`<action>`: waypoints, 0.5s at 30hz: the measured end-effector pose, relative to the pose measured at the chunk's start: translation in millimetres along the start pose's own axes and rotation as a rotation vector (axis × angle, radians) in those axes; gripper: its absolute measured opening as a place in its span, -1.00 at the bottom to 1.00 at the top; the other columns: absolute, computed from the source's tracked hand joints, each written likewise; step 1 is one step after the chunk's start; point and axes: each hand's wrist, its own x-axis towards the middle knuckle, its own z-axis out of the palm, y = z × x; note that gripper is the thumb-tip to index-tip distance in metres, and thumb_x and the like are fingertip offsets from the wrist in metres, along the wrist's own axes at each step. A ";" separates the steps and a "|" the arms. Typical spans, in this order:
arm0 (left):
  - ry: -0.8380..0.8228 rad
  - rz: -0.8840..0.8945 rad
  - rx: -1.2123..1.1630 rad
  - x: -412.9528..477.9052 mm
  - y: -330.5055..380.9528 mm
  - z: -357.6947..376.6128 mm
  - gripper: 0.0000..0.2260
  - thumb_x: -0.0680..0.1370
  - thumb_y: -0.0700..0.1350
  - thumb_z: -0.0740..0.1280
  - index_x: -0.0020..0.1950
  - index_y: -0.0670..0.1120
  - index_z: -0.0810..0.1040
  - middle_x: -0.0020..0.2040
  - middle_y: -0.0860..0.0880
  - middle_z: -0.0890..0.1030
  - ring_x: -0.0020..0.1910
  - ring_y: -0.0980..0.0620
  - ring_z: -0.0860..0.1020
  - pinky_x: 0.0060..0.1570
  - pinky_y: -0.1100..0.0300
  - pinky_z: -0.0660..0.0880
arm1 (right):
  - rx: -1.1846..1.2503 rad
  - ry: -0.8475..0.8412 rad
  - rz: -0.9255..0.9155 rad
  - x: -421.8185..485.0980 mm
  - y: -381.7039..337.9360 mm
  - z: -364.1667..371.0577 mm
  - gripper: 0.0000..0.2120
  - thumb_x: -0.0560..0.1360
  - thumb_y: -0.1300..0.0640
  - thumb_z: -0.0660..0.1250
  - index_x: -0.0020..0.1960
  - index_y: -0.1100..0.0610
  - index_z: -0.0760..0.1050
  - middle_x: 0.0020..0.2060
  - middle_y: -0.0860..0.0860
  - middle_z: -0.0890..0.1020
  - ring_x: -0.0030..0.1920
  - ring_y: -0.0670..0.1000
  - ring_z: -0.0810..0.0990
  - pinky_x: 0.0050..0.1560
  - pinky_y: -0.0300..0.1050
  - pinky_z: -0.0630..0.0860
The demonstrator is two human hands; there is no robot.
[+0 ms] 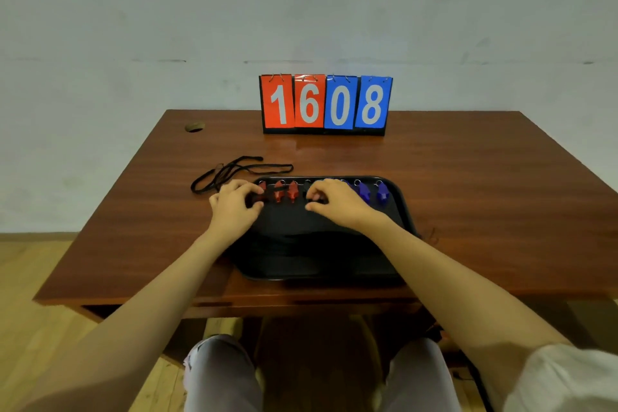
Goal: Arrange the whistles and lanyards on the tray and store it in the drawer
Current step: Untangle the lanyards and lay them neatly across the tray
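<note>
A black tray [321,264] lies on the wooden desk in front of me. Along its far edge stand red whistles [286,191] on the left and blue whistles [373,192] on the right, each with a metal ring. My left hand [234,202] rests at the tray's far left corner, fingers curled on a red whistle there. My right hand [336,199] is over the middle of the row, fingertips pinched on a dark whistle that is mostly hidden. Black lanyards [234,170] lie tangled on the desk just beyond my left hand, outside the tray.
A flip scoreboard [326,104] reading 1608 stands at the back of the desk [468,194] against the wall. A round cable hole [194,126] is at the back left. My knees show below the desk's front edge, over a wooden floor.
</note>
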 end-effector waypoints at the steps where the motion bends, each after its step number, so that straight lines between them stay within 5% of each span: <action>1: 0.015 -0.037 0.005 9.1 -4.8 -4.8 -0.81 0.51 -0.10 0.34 0.12 0.00 0.57 0.23 -0.01 0.47 0.31 -0.06 0.36 0.30 -0.06 0.17 | -0.005 -0.010 -0.005 14.3 -5.8 2.0 -0.81 0.50 0.07 0.36 0.08 0.12 0.54 -0.06 -0.03 0.53 -0.03 -0.02 0.52 0.04 -0.08 0.51; 15: -0.006 -0.367 0.105 109.8 -105.5 -22.3 -0.72 0.58 -0.06 0.22 0.26 -0.10 0.47 0.26 -0.14 0.47 0.26 -0.19 0.40 0.21 -0.07 0.35 | -0.125 -0.179 -0.061 194.9 -60.8 73.0 -0.69 0.61 0.16 0.14 0.33 0.10 0.41 0.25 0.11 0.47 0.28 0.15 0.38 0.26 0.09 0.41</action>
